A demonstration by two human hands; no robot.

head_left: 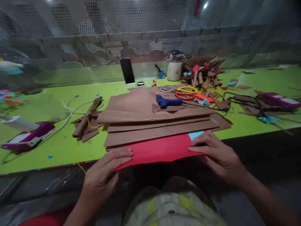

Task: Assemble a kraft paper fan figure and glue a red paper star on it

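A sheet of red paper (160,149) lies at the front edge of the table, its near edge reaching past the tabletop. My left hand (105,168) grips its left end, fingers on top and thumb hidden below. At the right end, my right hand (215,153) holds the same sheet between fingers and thumb. A light blue piece of paper (196,135) shows beside the right fingertips. Just behind the red sheet is a stack of brown kraft paper (131,108), with a blue glue gun (168,102) resting on top.
Orange-handled scissors (185,95) and yellow-handled scissors (188,89) lie behind the glue gun. A bottle (174,67), a phone (127,70) and paper scraps stand farther back. Purple power strips (43,131) with cords sit at both sides. A rolled brown paper (86,121) lies left on the green table (63,150).
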